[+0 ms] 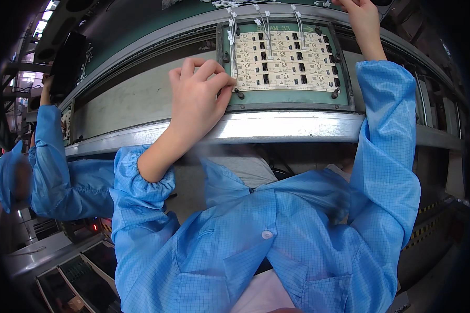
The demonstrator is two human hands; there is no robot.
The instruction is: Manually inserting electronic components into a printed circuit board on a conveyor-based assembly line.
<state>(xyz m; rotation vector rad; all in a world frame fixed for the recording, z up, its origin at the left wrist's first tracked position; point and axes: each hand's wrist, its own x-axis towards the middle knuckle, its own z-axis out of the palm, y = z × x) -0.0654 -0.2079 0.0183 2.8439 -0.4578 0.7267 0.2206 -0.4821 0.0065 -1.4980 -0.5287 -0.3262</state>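
Note:
A panel of white circuit boards (292, 67) with dark components lies in a green fixture (277, 99). My left hand (197, 96) rests at the panel's near left corner, thumb and forefinger pinched close to the board edge. What the pinch holds, if anything, is hidden. Short wires (233, 52) with white connectors run along the panel's left side, and more wires (269, 34) stand over its middle and right part. At the upper right, my right hand (359, 13) reaches past the fixture with bent, closed fingers, partly cut off by the picture's edge. White connectors (324, 3) lie beside its fingertips.
A metal rail (297, 127) runs along the near side of the conveyor line. Black clamps (335, 93) stick up at the fixture's corners. Loose wires (240, 2) lie on the far ledge. At the left, another person in a blue smock (52, 161) works at the same line.

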